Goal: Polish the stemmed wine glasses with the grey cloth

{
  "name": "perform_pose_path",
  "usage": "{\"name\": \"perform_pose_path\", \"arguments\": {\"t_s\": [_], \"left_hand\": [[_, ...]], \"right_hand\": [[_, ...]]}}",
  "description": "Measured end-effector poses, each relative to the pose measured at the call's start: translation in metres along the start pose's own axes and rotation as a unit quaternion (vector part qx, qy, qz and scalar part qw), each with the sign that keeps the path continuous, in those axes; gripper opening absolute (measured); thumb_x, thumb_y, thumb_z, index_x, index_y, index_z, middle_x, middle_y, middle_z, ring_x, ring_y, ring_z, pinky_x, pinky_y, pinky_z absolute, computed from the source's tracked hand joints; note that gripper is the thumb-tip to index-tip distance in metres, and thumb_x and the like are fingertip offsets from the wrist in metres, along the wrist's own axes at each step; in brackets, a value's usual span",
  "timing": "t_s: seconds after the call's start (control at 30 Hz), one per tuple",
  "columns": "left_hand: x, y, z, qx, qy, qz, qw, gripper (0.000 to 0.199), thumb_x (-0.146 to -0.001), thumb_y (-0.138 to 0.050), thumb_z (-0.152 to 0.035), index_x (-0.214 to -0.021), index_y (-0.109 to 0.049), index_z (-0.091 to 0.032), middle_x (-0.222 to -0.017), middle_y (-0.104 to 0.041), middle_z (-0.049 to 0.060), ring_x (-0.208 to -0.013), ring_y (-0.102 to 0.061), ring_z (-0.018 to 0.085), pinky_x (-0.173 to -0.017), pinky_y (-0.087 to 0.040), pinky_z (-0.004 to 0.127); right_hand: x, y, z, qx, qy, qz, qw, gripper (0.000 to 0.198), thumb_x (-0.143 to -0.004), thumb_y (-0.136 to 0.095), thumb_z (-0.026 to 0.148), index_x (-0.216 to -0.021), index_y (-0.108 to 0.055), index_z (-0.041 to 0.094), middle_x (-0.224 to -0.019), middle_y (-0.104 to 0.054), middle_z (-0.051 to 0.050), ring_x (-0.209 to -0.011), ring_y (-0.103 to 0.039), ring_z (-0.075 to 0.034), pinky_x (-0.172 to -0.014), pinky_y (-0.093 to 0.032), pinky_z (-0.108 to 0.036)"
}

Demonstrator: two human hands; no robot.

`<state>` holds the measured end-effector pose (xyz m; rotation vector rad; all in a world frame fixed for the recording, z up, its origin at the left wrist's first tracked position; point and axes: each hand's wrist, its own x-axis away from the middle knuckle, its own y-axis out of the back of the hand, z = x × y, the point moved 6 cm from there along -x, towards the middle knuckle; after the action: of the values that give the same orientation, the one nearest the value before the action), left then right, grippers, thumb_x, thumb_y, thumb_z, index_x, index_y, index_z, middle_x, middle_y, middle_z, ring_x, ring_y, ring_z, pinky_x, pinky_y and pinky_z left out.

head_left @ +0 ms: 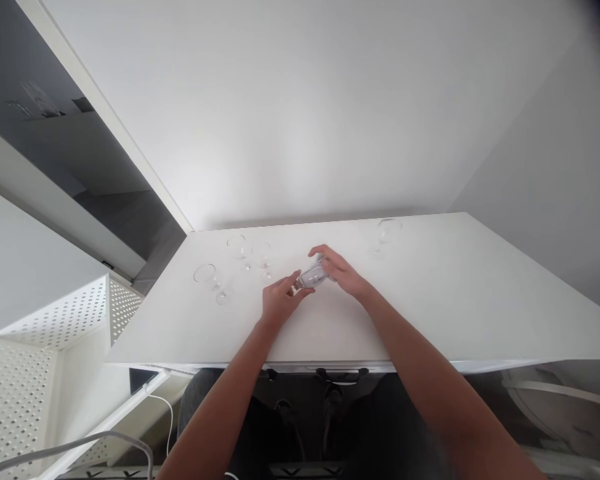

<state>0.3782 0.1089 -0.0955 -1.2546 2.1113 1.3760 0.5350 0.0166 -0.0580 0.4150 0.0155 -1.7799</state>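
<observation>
Forearms (420,360) lead to the left hand (281,297) grasping and right hand (343,272) cupping a tilted glass (313,275), seemingly a handling step calling next for gentle support.

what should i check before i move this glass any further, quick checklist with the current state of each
1. Left hand has the narrow end of the held glass between its fingers: ok.
2. Right hand is at the wider end: ok; how firmly it presses, cannot tell.
3. Held glass is upright: not ok, it is tilted.
4. Three glasses on the left are standing: ok, though the nearest is close to the left hand.
5. Lone glass on the right is standing, apart from the right hand: ok.
6. Held glass is free of smudges or chips: cannot tell.
</observation>
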Motion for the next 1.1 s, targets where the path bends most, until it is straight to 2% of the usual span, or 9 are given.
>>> {"name": "perform_pose_path", "arguments": {"t_s": [0.07, 0.13, 0.3, 0.5, 0.63, 0.7, 0.83, 0.97, 1.1], "left_hand": [[-0.001, 0.0, 0.001, 0.024, 0.02, 0.001, 1.0, 0.048, -0.081, -0.076, -0.054, -0.115, -0.076, -0.021, -0.07, -0.071, 0.001, -0.053, -0.052, 0.009, -0.054, -0.044, 0.023], [-0.001, 0.0, 0.001, 0.031, 0.029, -0.005, 0.999, 0.047, -0.082, -0.074, -0.054, -0.116, -0.076, -0.021, -0.07, -0.07, 0.001, -0.053, -0.052, 0.009, -0.055, -0.044, 0.023], [-0.001, 0.0, -0.001, -0.016, 0.018, -0.014, 1.0, 0.045, -0.078, -0.078, -0.054, -0.108, -0.078, -0.021, -0.066, -0.07, 0.0, -0.05, -0.051, 0.009, -0.052, -0.04, 0.023], [0.0, -0.006, -0.001, 0.001, -0.004, -0.005, 1.0, 0.047, -0.081, -0.075, -0.055, -0.113, -0.076, -0.02, -0.073, -0.073, 0.001, -0.051, -0.053, 0.009, -0.052, -0.042, 0.023], [-0.001, -0.005, 0.001, -0.017, 0.007, -0.001, 1.0, 0.046, -0.08, -0.076, -0.054, -0.112, -0.077, -0.02, -0.07, -0.071, 0.001, -0.051, -0.054, 0.01, -0.052, -0.041, 0.024], [-0.001, -0.004, 0.0, -0.016, 0.02, 0.01, 1.0, 0.045, -0.078, -0.079, -0.053, -0.11, -0.077, -0.021, -0.071, -0.071, 0.001, -0.052, -0.055, 0.01, -0.052, -0.041, 0.024], [-0.002, -0.005, 0.0, 0.048, 0.053, 0.027, 0.997, 0.048, -0.076, -0.081, -0.053, -0.113, -0.076, -0.023, -0.074, -0.072, 0.001, -0.053, -0.053, 0.009, -0.056, -0.046, 0.024], [-0.003, -0.007, 0.003, 0.134, 0.085, 0.031, 0.987, 0.048, -0.074, -0.082, -0.054, -0.11, -0.075, -0.023, -0.071, -0.068, 0.0, -0.054, -0.052, 0.01, -0.057, -0.05, 0.025], [-0.005, -0.005, 0.005, 0.171, 0.123, 0.04, 0.977, 0.045, -0.072, -0.084, -0.052, -0.103, -0.075, -0.021, -0.07, -0.066, 0.0, -0.057, -0.053, 0.011, -0.058, -0.051, 0.025]], "right_hand": [[0.001, 0.008, 0.0, -0.034, -0.011, -0.058, 0.998, 0.043, -0.099, -0.041, 0.063, -0.124, -0.052, 0.03, -0.084, -0.053, 0.0, -0.064, -0.045, -0.016, -0.059, -0.037, -0.029], [0.001, 0.008, 0.002, -0.028, -0.005, -0.079, 0.996, 0.045, -0.099, -0.041, 0.063, -0.128, -0.051, 0.03, -0.086, -0.053, -0.001, -0.064, -0.044, -0.016, -0.058, -0.036, -0.029], [-0.003, -0.009, 0.004, 0.04, 0.007, 0.014, 0.999, 0.044, -0.095, -0.052, 0.062, -0.122, -0.057, 0.028, -0.085, -0.058, -0.002, -0.077, -0.051, -0.019, -0.072, -0.044, -0.033], [-0.001, 0.004, -0.002, -0.037, -0.015, -0.064, 0.997, 0.034, -0.099, -0.047, 0.057, -0.111, -0.059, 0.028, -0.082, -0.052, 0.0, -0.068, -0.048, -0.017, -0.064, -0.04, -0.03], [-0.002, -0.008, 0.002, 0.028, 0.007, -0.002, 1.0, 0.039, -0.1, -0.043, 0.058, -0.119, -0.06, 0.028, -0.088, -0.06, -0.002, -0.081, -0.054, -0.02, -0.078, -0.045, -0.035], [-0.002, -0.009, 0.002, 0.023, -0.003, 0.015, 1.0, 0.04, -0.1, -0.042, 0.058, -0.117, -0.062, 0.027, -0.087, -0.06, -0.002, -0.08, -0.054, -0.02, -0.076, -0.044, -0.035], [-0.001, 0.003, -0.003, -0.061, -0.03, -0.036, 0.997, 0.034, -0.093, -0.057, 0.057, -0.11, -0.06, 0.028, -0.077, -0.054, 0.001, -0.066, -0.048, -0.017, -0.062, -0.038, -0.03], [-0.001, 0.008, -0.006, -0.14, -0.017, -0.075, 0.987, 0.035, -0.085, -0.07, 0.051, -0.106, -0.055, 0.027, -0.071, -0.052, 0.003, -0.06, -0.045, -0.015, -0.058, -0.036, -0.028], [-0.002, 0.018, -0.011, -0.179, -0.018, -0.144, 0.973, 0.045, -0.078, -0.078, 0.049, -0.111, -0.056, 0.028, -0.083, -0.06, 0.0, -0.067, -0.053, -0.017, -0.062, -0.043, -0.03]]}}
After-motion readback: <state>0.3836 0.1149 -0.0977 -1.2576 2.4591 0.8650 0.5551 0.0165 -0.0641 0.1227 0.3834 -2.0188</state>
